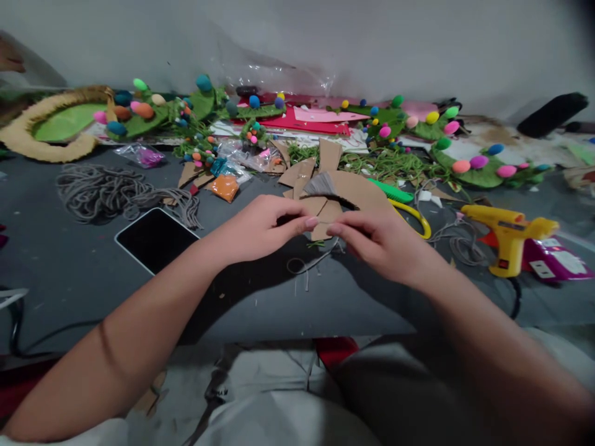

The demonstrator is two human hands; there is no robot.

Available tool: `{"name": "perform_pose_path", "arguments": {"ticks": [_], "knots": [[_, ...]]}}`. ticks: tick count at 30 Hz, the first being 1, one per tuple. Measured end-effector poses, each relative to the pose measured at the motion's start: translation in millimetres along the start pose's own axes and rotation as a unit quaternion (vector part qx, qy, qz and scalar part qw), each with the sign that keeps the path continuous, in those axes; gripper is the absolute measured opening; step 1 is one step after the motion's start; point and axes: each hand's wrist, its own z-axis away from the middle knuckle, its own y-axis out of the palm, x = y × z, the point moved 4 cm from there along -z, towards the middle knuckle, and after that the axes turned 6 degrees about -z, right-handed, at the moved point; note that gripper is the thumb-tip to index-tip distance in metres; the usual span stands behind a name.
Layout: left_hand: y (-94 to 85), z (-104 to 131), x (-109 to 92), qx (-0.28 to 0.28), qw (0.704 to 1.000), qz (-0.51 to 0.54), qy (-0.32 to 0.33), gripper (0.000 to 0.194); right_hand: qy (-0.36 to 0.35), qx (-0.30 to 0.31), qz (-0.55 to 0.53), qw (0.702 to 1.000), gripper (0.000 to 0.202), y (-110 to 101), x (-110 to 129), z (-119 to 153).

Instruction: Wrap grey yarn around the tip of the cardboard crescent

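Observation:
My left hand [264, 229] is closed in a pinch, thumb against forefinger, at the middle of the table. Facing it, my right hand [379, 241] pinches too. A short stretch of thin grey cord [324, 223] spans the small gap between the fingertips. Just behind my hands lies a curved cardboard piece [360, 186], with grey strands [320, 184] covering its left end. More cardboard pieces [329, 155] lie around it. Below my fingers a loose grey cord [313, 265] curls on the dark tabletop.
To the left are a heap of grey cord [100, 192] and a tablet [155, 238]. At right stand a yellow glue gun [504, 232] and yellow-handled scissors [421, 220], near a green cutter [393, 191]. Felt leaves with coloured balls [478, 167] line the back, beside a straw-coloured ring [23, 133].

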Motion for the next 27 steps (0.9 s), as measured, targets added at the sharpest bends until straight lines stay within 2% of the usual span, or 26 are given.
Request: {"name": "perform_pose_path", "arguments": {"ticks": [2,6,8,10,11,13,16,19,21,24,27], "knots": [[-3.1,0,1,0.001,1.000,-0.008,-0.008,0.035,0.018,0.002,0.034,0.999,0.040,-15,-7,5],[-2.8,0,0,0.006,1.000,-0.014,-0.011,0.034,0.068,0.071,0.116,0.988,0.035,-31,-21,17],[1.4,-1,-3,0.012,1.000,-0.013,0.003,0.033,0.021,0.029,0.152,0.988,0.031,-30,-19,19],[7.7,-2,-7,0.020,0.999,-0.002,0.026,0.031,-0.067,-0.032,0.151,0.986,0.059,-20,-7,19],[11.1,-3,-10,0.025,0.999,0.012,0.037,0.031,-0.105,-0.043,0.131,0.985,0.070,-11,-1,18],[16.6,-5,-12,0.028,0.997,0.051,0.045,0.032,-0.142,-0.035,0.080,0.986,0.075,8,12,13],[17.4,-8,-9,0.005,0.995,0.096,0.011,0.037,-0.104,-0.069,0.013,0.992,0.055,22,20,6],[10.7,-9,-2,0.007,0.993,0.116,-0.029,0.041,-0.056,-0.055,-0.025,0.997,0.024,21,18,2],[3.8,-11,2,0.028,0.991,0.122,-0.043,0.041,-0.049,-0.050,-0.024,0.997,0.024,15,12,1],[-7.4,-16,9,0.040,0.995,0.075,-0.058,0.041,-0.032,-0.084,-0.015,0.996,0.026,-1,-2,1],[-15.8,-29,17,-0.020,0.997,-0.056,-0.050,0.030,0.021,-0.102,-0.017,0.994,0.028,-13,-20,2]]}}
